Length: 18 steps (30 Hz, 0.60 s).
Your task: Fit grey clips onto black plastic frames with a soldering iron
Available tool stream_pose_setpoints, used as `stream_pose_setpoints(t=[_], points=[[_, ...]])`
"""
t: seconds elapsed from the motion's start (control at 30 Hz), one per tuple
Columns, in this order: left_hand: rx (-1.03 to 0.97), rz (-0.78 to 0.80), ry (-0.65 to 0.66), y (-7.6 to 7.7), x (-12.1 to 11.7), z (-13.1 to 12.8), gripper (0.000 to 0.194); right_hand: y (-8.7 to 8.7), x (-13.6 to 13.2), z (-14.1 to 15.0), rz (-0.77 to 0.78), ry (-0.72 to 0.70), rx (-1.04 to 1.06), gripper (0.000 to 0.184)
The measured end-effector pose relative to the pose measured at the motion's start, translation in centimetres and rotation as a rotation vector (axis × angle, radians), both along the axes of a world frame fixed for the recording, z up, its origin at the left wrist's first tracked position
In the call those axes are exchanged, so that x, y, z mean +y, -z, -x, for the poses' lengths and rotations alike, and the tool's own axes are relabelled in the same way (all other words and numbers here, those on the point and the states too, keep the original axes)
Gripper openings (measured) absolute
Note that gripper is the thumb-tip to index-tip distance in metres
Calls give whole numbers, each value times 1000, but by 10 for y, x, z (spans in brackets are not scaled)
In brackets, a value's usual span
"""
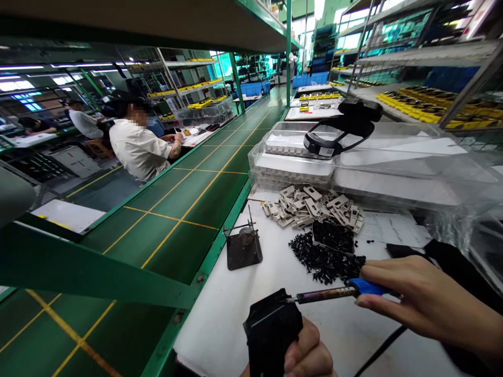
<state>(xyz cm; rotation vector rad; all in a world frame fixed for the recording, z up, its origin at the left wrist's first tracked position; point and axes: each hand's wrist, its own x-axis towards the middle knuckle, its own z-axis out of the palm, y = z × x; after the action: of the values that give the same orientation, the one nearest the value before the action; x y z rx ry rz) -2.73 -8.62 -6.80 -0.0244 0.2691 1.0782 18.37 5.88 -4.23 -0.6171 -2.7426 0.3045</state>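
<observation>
Two grips are closed: your right hand (424, 301) is holding a blue-handled soldering iron (326, 295), its tip seemingly touching a black plastic part (271, 335) in your left hand (308, 356), while loose black pieces (324, 262) and beige pieces (312, 204) are lying heaped on the tabletop (220, 335).

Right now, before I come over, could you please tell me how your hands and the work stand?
Right hand gripping soldering iron, tip at black plastic part. Left hand holding that part. Beside them: pile of small black parts, iron stand.

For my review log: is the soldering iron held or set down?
Held: the soldering iron is gripped by the right hand at its blue handle.
</observation>
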Motion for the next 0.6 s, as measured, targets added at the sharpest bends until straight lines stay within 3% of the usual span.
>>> stream_pose_setpoints(t=[0.17,0.23,0.3,0.37,0.47,0.53,0.6], points=[[-214,-275,152,27,12,1,50,2,-2,0,79,23,6,33],[-193,-267,110,36,18,7,45,7,-4,-1,172,77,52,36],[-68,-173,-18,39,22,16,42,14,-3,2,276,230,128,41],[112,-62,-188,36,24,28,42,22,4,12,344,469,168,47],[406,194,-453,29,20,45,33,34,31,45,330,780,69,49],[563,392,-603,27,13,54,19,42,55,72,287,872,-2,45],[653,521,-693,29,4,61,20,50,79,97,253,953,-50,43]])
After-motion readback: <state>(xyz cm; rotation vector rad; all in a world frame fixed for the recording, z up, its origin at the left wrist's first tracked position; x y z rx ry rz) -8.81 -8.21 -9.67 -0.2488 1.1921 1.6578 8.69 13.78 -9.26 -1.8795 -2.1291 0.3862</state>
